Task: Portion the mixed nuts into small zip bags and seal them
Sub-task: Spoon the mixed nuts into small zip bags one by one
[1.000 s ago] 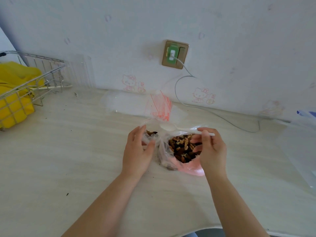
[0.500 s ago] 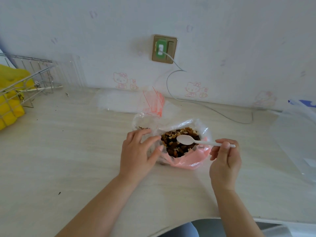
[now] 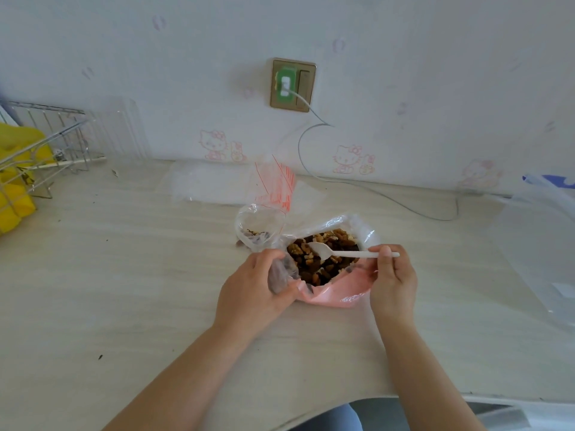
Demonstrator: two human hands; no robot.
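Now spoon (image 3: 323, 251) dips lower (into nuts (image 3: 320, 259)).

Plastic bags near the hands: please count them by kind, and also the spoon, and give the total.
Large bag of mixed nuts: 1
Small zip bag held open by the left hand: 1
White spoon in the right hand: 1
Pile of empty zip bags behind: 1 pile, number unclear
Total: 4

Pale wood-grain table (image 3: 124, 290): nut bag (image 3: 336, 290), zip-bag stack (image 3: 217, 185), wire basket (image 3: 46, 150).
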